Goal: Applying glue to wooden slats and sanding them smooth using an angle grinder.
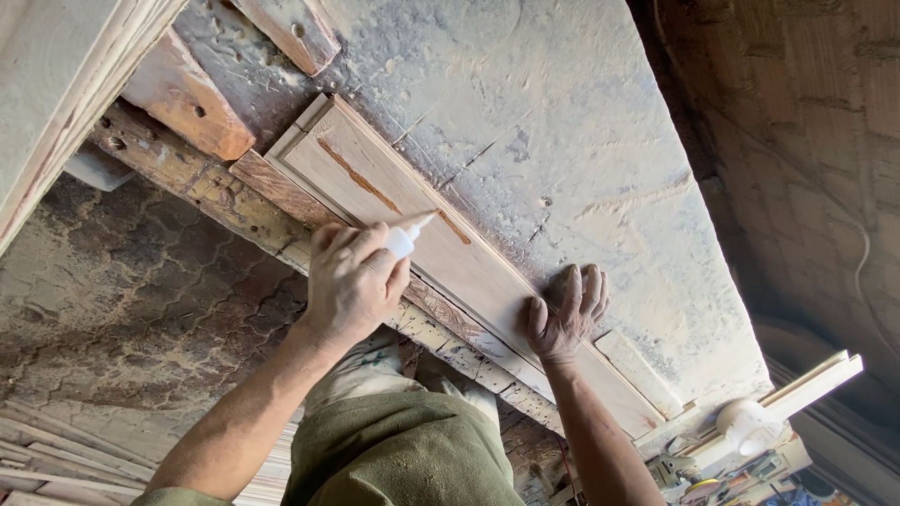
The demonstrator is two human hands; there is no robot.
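My left hand [352, 281] is shut around a small white glue bottle [405, 236]. Its nozzle points at a brown glue line [375, 192] that runs along a long, pale wooden board [487, 272]. The board lies diagonally on a dusty workbench [562, 122]. My right hand [564, 314] rests flat on the board further along, palm down with the fingers together, pressing on it. It holds nothing.
Reddish wood blocks [187, 98] lie at the bench's far end. A large pale panel [56, 84] stands at the upper left. Thin wood strips [56, 459] are stacked on the paved floor. A white bottle [750, 422], moulded strips [806, 379] and small tools lie at the lower right.
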